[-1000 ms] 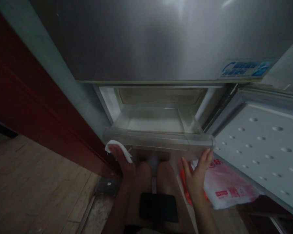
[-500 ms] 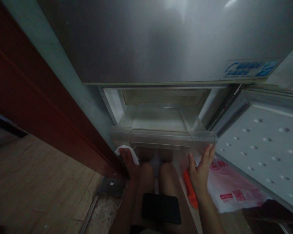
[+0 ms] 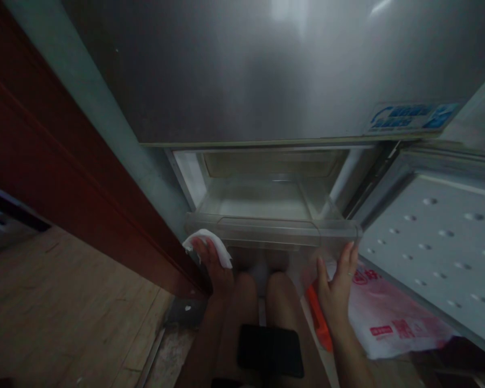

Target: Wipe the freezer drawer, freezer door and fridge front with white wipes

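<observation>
A clear plastic freezer drawer (image 3: pixel 269 230) is pulled partway out of the lower compartment, its front panel facing me. My left hand (image 3: pixel 216 264) presses a folded white paper towel or cloth (image 3: pixel 210 237) to the left end of that panel; which of the two it is, I cannot tell. At the panel's right end, my right hand (image 3: pixel 337 283) lies with its fingers stretched out and the thumb apart, touching the plastic. A ring shows on one finger.
The freezer door (image 3: pixel 440 242) stands swung out on the right, above a white and red plastic bag (image 3: pixel 392 318). An orange object (image 3: pixel 319 318) lies beside my right leg. A black phone-like object (image 3: pixel 270 350) rests on my lap. A red-brown door frame (image 3: pixel 117 199) borders the left.
My left hand and the white cloth or paper have shifted slightly up and left along the drawer front. The right hand stays at the panel's right end; the whole view moved a little.
</observation>
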Demonstrator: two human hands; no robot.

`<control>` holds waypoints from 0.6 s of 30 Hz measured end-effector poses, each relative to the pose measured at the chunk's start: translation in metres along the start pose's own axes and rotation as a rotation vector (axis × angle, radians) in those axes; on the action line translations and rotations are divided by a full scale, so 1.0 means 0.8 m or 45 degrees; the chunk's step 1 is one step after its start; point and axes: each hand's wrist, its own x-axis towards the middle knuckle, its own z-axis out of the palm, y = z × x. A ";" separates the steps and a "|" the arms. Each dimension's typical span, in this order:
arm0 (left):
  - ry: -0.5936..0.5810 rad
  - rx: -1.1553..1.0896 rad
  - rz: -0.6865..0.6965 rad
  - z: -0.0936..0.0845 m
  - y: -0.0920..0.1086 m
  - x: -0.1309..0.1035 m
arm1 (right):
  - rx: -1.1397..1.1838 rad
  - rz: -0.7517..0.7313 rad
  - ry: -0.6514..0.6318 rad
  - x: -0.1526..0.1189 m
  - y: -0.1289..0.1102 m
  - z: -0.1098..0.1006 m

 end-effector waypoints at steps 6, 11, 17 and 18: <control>-0.147 0.035 0.117 0.014 -0.023 -0.068 | 0.001 -0.015 0.002 -0.001 0.000 0.000; -0.198 0.033 0.089 0.009 -0.022 -0.066 | -0.008 -0.014 -0.004 0.000 0.000 -0.002; -0.028 -0.046 0.081 -0.008 -0.003 -0.003 | -0.001 -0.021 0.007 0.001 -0.003 -0.001; -0.019 -0.052 0.073 -0.009 -0.003 0.001 | 0.000 -0.021 0.007 0.001 -0.003 -0.001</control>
